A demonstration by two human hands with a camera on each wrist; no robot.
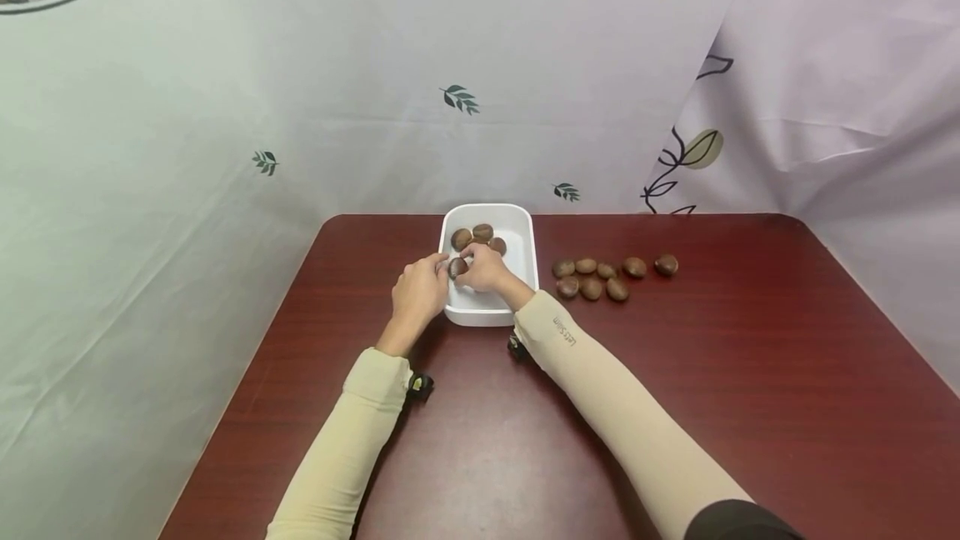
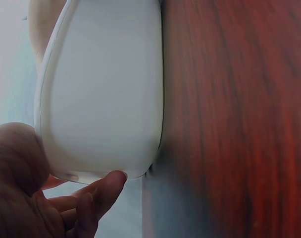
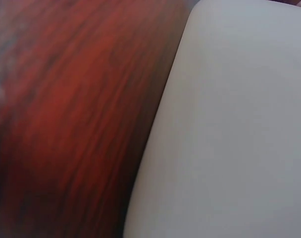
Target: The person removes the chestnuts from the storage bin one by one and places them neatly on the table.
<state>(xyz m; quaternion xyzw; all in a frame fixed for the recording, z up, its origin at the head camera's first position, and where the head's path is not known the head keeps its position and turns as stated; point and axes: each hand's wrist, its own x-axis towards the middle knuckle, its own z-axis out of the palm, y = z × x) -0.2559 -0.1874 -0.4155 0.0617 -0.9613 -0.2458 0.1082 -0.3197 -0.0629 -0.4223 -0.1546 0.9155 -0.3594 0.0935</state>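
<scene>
A white tray (image 1: 480, 317) sits near the far edge of the table, with several brown chestnuts (image 1: 482, 232) toward its back. My left hand (image 1: 422, 290) grips the tray's left side. In the left wrist view, the fingers of that hand (image 2: 66, 198) lie along the outside wall and the palm is by the rim. Reaching over the tray's right side, my right hand (image 1: 486, 268) pinches a chestnut (image 1: 457, 267) between thumb and fingers, close to the left rim. The right wrist view shows only the tray's outer wall (image 3: 229, 124) and tabletop, with the hand out of sight.
To the right of the tray, several more chestnuts (image 1: 591, 288) lie in two loose rows on the dark red table (image 1: 480, 440). Pale cloth (image 1: 360, 107) with leaf prints hangs behind the table's far edge and along both sides.
</scene>
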